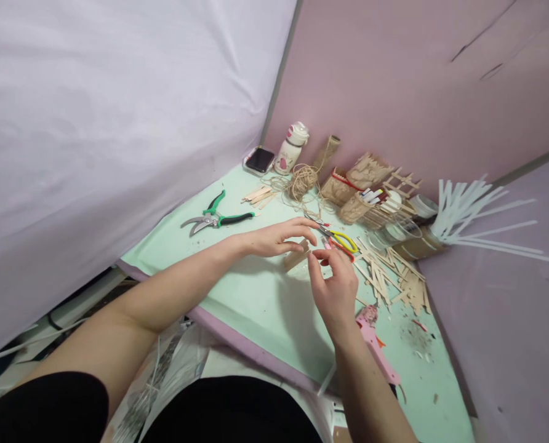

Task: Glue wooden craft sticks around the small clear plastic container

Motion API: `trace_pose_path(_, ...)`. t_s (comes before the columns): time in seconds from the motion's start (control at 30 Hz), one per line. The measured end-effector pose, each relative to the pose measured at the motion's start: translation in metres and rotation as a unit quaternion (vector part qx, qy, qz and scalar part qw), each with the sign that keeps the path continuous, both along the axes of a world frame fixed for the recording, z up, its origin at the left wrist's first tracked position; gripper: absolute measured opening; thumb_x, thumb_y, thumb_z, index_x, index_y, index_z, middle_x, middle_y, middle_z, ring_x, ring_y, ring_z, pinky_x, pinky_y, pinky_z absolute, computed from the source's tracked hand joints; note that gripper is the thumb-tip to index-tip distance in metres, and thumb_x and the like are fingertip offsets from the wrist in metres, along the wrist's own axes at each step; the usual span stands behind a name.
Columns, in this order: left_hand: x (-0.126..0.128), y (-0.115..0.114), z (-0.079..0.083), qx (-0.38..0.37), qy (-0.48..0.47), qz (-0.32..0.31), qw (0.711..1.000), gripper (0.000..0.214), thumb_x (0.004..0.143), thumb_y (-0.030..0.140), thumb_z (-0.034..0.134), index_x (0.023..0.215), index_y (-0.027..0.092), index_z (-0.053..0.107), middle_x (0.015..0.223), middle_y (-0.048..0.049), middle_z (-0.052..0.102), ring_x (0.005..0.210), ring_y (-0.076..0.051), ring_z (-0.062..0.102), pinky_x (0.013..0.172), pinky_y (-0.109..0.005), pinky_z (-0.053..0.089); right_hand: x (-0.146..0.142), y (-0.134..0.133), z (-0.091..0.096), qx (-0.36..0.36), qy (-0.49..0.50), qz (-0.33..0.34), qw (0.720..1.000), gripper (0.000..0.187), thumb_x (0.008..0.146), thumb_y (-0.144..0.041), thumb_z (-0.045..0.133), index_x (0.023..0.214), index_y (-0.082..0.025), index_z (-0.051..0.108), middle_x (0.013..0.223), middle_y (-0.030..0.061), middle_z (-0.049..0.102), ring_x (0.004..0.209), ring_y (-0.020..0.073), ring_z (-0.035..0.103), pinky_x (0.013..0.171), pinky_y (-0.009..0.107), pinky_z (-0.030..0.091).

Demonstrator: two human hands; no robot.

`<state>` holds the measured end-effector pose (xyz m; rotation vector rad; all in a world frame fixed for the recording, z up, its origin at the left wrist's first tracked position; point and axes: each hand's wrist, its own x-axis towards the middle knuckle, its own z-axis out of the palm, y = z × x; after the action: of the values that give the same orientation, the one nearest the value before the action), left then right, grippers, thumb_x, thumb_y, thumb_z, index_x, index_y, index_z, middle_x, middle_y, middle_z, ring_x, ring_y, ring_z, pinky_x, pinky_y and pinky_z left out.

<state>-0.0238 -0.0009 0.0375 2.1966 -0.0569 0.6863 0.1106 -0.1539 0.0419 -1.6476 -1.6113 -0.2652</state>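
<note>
A small wooden craft-stick piece (296, 257) stands on the pale green tabletop between my hands. My left hand (281, 239) reaches over it from the left, with fingers stretched and thumb apart; I cannot tell whether they touch it. On its right side, my right hand (335, 277) has thumb and forefinger brought together in a pinch, and what they hold, if anything, is too small to make out. Just beyond my hands lie yellow-handled pliers (341, 239) and a red-handled tool (346, 251). Beside my right wrist rests a pink glue gun (376, 344).
Green-handled pruning shears (214, 218) lie at the left. Loose craft sticks (380, 271) spread at the right, near glue sticks (468, 212) in a container. Along the back are a phone (260, 159), a bottle (292, 147), twine (303, 181) and stick-built holders (355, 208).
</note>
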Motion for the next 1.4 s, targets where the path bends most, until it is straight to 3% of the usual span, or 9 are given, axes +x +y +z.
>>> trace_pose_path(0.13,0.0050,-0.0026,-0.0008,0.002,0.006,0.006,1.000,0.018,0.089,0.015,0.049,0.097,0.017,0.065,0.137,-0.0148,0.051,0.134,-0.023,0.043,0.112,-0.040,0.034,-0.0030,0.0011,-0.0008,0.017,0.010,0.003,1.000,0.011,0.091,-0.024,0.057,0.080,-0.020,0.060,0.073,0.0006,0.061,0.074,0.0175,0.057,0.078,0.034,0.046)
trace_pose_path(0.4,0.0084,-0.0051,-0.0003,-0.038,0.022,0.010,0.999,0.016,0.087,0.011,0.051,0.090,0.017,0.066,0.123,-0.0121,0.063,0.116,-0.020,0.057,0.099,-0.033,0.045,-0.0045,0.0006,-0.0003,0.027,0.020,0.017,0.999,0.012,0.090,-0.023,0.057,0.079,-0.020,0.060,0.073,0.0004,0.061,0.072,0.0167,0.056,0.072,0.031,0.044)
trace_pose_path(1.4,0.0085,-0.0071,0.0008,-0.065,0.033,0.017,0.997,0.016,0.088,0.010,0.053,0.092,0.016,0.067,0.125,-0.0113,0.065,0.118,-0.018,0.059,0.097,-0.031,0.044,-0.0037,0.0012,0.0009,0.022,0.024,0.027,0.999,0.014,0.091,-0.023,0.056,0.078,-0.020,0.060,0.073,0.0019,0.062,0.073,0.0176,0.057,0.075,0.033,0.046)
